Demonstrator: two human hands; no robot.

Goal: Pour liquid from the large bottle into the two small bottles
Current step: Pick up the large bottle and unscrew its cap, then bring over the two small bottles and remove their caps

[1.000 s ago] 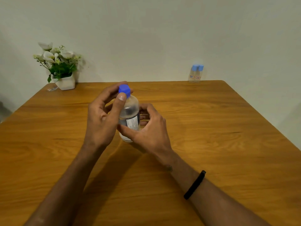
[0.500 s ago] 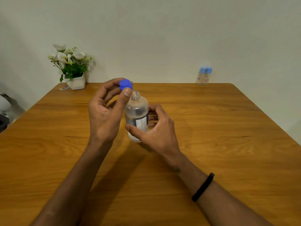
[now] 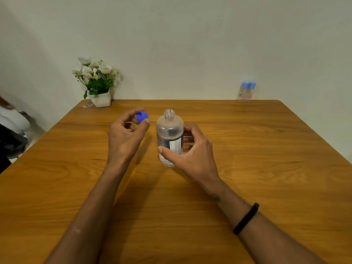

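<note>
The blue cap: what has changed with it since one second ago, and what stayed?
The left hand unscrewed the blue cap and carried it left, off the large bottle, whose neck is now open. The right hand kept holding the bottle; the two small bottles stayed capped.

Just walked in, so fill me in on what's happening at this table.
A person sits at a wooden table with a large clear plastic bottle standing upright, its neck open. The right hand grips the bottle's body, while the left hand pinches the bottle's blue screw cap beside it. Two small clear bottles with blue caps stand capped at the far right edge; nothing is poured yet.
</note>
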